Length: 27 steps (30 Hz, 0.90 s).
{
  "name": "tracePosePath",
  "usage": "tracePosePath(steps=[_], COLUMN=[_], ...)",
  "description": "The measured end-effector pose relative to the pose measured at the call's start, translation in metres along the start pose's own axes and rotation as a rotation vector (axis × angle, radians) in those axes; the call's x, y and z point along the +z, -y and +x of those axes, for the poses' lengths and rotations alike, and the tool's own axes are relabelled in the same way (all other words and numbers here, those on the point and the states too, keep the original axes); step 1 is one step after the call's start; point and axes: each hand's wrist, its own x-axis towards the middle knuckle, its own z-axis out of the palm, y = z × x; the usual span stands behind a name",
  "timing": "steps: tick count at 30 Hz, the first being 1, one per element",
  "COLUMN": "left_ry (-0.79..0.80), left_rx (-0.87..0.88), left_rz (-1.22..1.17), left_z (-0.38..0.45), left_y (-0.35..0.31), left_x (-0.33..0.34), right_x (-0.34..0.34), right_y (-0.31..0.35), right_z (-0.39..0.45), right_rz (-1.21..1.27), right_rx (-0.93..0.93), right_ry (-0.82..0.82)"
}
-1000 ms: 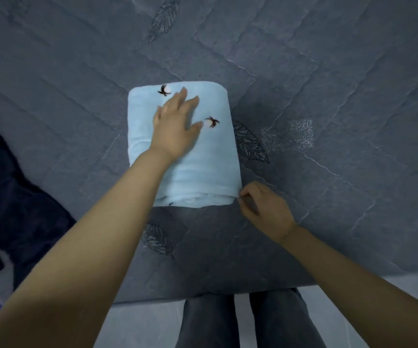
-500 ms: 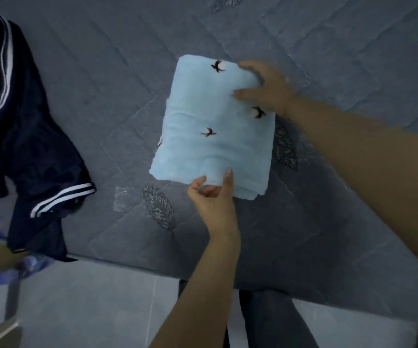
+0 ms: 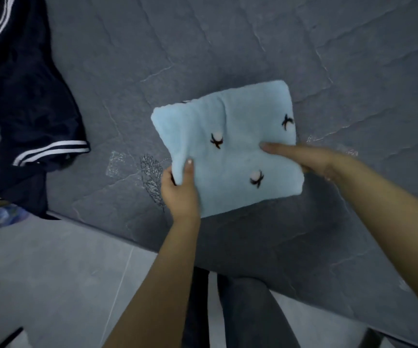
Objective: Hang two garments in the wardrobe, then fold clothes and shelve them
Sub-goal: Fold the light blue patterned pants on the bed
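A folded light-blue garment [image 3: 230,149] with small dark bird motifs is lifted just above the grey quilted bed [image 3: 203,46]. My left hand [image 3: 180,194] grips its near-left corner, thumb on top and fingers underneath. My right hand [image 3: 311,159] holds its right edge, thumb lying across the top and fingers hidden below the cloth. The garment tilts slightly, its far corner higher in the picture.
A crumpled navy garment with white stripes [image 3: 24,116] lies on the bed at the left, hanging over the edge. Grey tiled floor [image 3: 60,285] runs below the bed edge. My legs in dark trousers [image 3: 240,310] stand against the bed.
Both hands took hold of the folded blue garment and lifted it off the bed toward me. The view swung left, bringing the navy garment and floor into sight.
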Motion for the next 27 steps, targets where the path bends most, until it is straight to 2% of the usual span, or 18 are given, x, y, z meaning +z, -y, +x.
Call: tracePosePath(steps=[3, 6, 9, 13, 16, 20, 24, 27], left_ry=[0.121, 0.252, 0.299, 0.416, 0.399, 0.311, 0.257, 0.241], left_rx=[0.085, 0.128, 0.121, 0.133, 0.225, 0.221, 0.23, 0.217], left_rz=[0.178, 0.343, 0.393, 0.318, 0.449, 0.301, 0.315, 0.362], left_z=[0.011, 0.009, 0.01, 0.023, 0.041, 0.067, 0.1, 0.119], left_y=[-0.003, 0.004, 0.0, -0.028, -0.05, -0.068, -0.07, -0.066], left_x=[-0.038, -0.063, -0.069, -0.048, -0.023, 0.002, 0.021, 0.034], right_x=[0.045, 0.077, 0.084, 0.067, 0.057, 0.057, 0.06, 0.058], right_y=[-0.047, -0.071, -0.071, -0.04, -0.014, 0.003, 0.016, 0.023], right_z=[-0.019, -0.03, -0.029, -0.019, -0.007, 0.013, 0.043, 0.066], right_rz=[0.161, 0.289, 0.413, 0.511, 0.431, 0.37, 0.277, 0.259], right_rx=[-0.025, -0.095, -0.205, -0.356, -0.4, -0.427, -0.389, -0.314], right_ry=[-0.001, -0.086, -0.294, -0.548, -0.679, -0.786, -0.931, -0.948])
